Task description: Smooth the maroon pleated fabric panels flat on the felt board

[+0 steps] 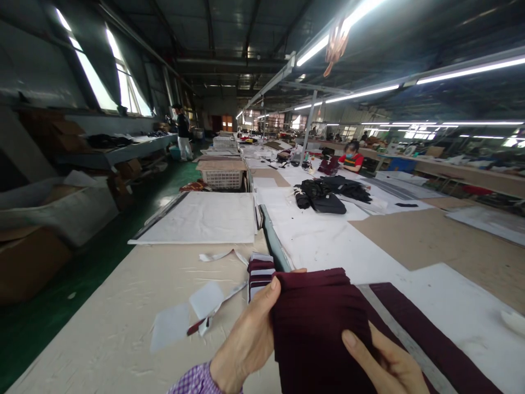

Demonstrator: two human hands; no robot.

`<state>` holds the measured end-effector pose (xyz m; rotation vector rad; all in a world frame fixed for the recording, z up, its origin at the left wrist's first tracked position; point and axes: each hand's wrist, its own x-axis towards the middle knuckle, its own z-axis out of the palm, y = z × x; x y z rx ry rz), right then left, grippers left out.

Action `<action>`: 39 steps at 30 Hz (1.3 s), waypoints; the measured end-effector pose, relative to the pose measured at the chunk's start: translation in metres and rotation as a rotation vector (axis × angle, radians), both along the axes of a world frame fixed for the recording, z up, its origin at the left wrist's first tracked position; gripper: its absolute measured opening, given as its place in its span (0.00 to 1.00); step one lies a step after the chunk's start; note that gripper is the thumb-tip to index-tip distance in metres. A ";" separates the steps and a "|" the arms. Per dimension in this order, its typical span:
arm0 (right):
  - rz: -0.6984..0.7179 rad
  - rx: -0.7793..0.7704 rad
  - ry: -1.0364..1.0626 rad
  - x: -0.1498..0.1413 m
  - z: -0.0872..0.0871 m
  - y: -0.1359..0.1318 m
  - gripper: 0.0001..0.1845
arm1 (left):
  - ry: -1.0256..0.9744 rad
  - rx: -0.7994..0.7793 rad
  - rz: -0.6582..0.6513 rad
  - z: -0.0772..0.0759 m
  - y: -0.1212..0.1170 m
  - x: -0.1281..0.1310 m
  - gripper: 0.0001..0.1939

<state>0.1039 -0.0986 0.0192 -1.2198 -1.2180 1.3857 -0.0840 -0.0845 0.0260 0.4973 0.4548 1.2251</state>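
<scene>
A stack of dark maroon fabric pieces (pixel 314 317) is held up between my two hands, its layered edges fanned near the top. My left hand (pixel 250 334) grips the stack's left edge, thumb in front and fingers mostly hidden behind. At the lower right, my right hand (pixel 381 355) pinches the other side with its thumb on the front face. Just beyond my left hand lies a row of maroon and pale grey strips (pixel 261 268). Long maroon fabric strips (pixel 426 328) with a grey band between them stretch along the table to the right.
White scraps (pixel 207 299) and a thin cut strip lie on the beige table (pixel 102 306). Farther off are a white sheet stack (pixel 200 219), a plastic crate (pixel 222 179) and black garments (pixel 328 194). A co-worker (pixel 351 157) sits beyond; another person (pixel 183 134) stands in the aisle.
</scene>
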 end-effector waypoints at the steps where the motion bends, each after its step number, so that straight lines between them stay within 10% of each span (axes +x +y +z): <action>1: 0.000 -0.013 0.002 0.001 -0.002 0.000 0.22 | 0.000 0.001 -0.004 0.000 0.000 0.000 0.21; 13: -0.005 -0.034 0.028 0.007 -0.012 -0.006 0.22 | 0.164 0.356 -0.064 -0.026 -0.013 0.000 0.29; 31: -0.193 0.060 0.063 0.001 0.003 -0.022 0.28 | 0.242 0.127 -0.050 -0.024 -0.026 0.009 0.19; 39: 0.004 0.114 -0.007 0.023 0.009 -0.009 0.25 | 0.346 0.253 -0.190 -0.019 -0.027 0.005 0.20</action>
